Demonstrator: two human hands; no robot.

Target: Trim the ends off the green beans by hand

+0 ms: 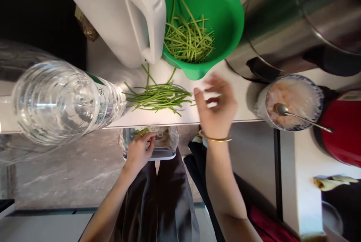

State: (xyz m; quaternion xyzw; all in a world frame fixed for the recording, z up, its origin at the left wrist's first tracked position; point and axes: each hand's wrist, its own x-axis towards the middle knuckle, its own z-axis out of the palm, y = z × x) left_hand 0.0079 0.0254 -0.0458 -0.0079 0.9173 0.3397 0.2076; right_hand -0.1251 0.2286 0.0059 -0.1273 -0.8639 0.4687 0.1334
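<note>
Stems [160, 95]: loose pile near counter [244, 108] edge, likely for easy reach.
Colander [225, 16]: just behind, holding cut pieces [191, 40]; probably close to spare reaching.
Right hand [216, 106]: beside stems, blurred; fingers parted, no grip visible.
Left hand [139, 149]: over bin [162, 156], fingers curled; can't tell if gripping.
Bin: below edge, likely catching scraps.

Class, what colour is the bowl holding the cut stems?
The bowl is bright green, seen best in the head view.
</note>
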